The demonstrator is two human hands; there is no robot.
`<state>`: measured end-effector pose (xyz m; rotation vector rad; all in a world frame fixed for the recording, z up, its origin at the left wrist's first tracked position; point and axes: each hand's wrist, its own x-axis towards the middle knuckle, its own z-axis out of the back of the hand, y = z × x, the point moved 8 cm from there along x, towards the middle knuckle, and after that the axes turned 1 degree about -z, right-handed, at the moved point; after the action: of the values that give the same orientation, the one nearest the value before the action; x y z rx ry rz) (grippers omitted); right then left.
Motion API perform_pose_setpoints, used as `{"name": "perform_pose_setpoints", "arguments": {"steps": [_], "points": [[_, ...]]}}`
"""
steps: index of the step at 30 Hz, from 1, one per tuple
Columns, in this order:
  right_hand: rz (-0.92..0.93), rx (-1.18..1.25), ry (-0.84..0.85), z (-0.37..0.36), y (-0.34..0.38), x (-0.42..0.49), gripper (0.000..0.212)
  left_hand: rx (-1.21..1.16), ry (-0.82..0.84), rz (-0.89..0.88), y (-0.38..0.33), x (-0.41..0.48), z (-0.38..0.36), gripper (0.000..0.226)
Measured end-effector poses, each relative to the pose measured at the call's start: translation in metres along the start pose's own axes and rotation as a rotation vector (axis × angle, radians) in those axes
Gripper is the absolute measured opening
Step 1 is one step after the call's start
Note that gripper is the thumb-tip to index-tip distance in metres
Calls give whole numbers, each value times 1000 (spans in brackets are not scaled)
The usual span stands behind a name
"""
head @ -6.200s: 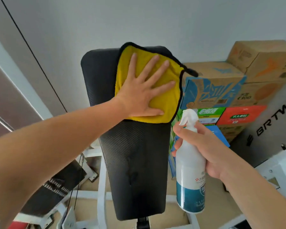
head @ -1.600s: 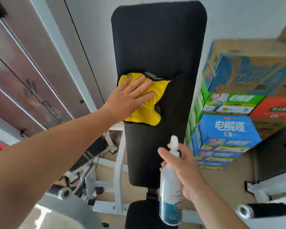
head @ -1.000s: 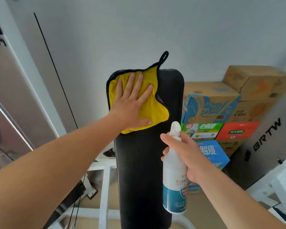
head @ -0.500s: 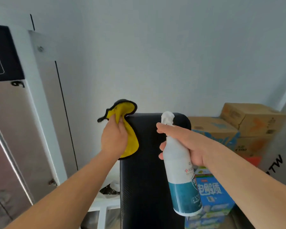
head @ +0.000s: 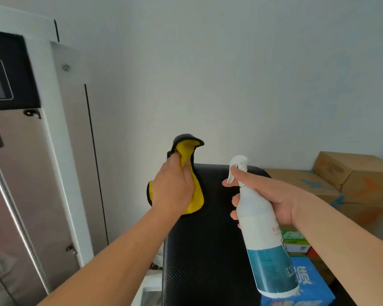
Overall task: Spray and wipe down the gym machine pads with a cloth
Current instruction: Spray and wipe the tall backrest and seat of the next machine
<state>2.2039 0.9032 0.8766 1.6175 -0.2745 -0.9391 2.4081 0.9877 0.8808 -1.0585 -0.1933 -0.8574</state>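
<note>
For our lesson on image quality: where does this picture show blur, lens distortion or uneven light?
Head view: the grey metal panel at far left is motion-smeared; its white frame edge leans, a wide-angle effect; the pale wall is softly, evenly lit; the yellow black-edged cloth and white spray bottle look fairly sharp.

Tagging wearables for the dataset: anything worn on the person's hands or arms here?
Nothing worn. Left hand and right hand are bare: no gloves, rings or watch visible. Both forearms are bare as far as the frame shows; no sleeves, straps or markings in view.

left hand point(head: 172, 189) fisted, right hand point(head: 272, 199) seemingly gripping, arms extended
</note>
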Motion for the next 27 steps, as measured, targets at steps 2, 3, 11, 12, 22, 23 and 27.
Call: {"name": "perform_pose_setpoints", "arguments": {"steps": [2, 3, 11, 12, 22, 23, 27], "points": [[-12, 3, 12, 1, 0, 1, 65, 47, -4, 80, -6, 10, -4, 31], [-22, 6, 17, 2, -1, 3, 64, 88, -21, 125, -5, 12, -7, 35], [-49, 38, 35, 0, -4, 3, 67, 167, -87, 92, -4, 9, -9, 41], [-53, 45, 30, 0, -5, 4, 68, 166, -90, 88, -4, 9, -9, 43], [-48, 75, 42, -5, -8, 0, 74, 156, -95, 34, 1, 11, -13, 38], [-33, 77, 33, -3, -9, -2, 76, 145, -92, 17, 0, 11, -14, 37], [26, 101, -31, 12, -15, -10, 75, 224, -21, -61, -10, 12, -13, 40]]}}
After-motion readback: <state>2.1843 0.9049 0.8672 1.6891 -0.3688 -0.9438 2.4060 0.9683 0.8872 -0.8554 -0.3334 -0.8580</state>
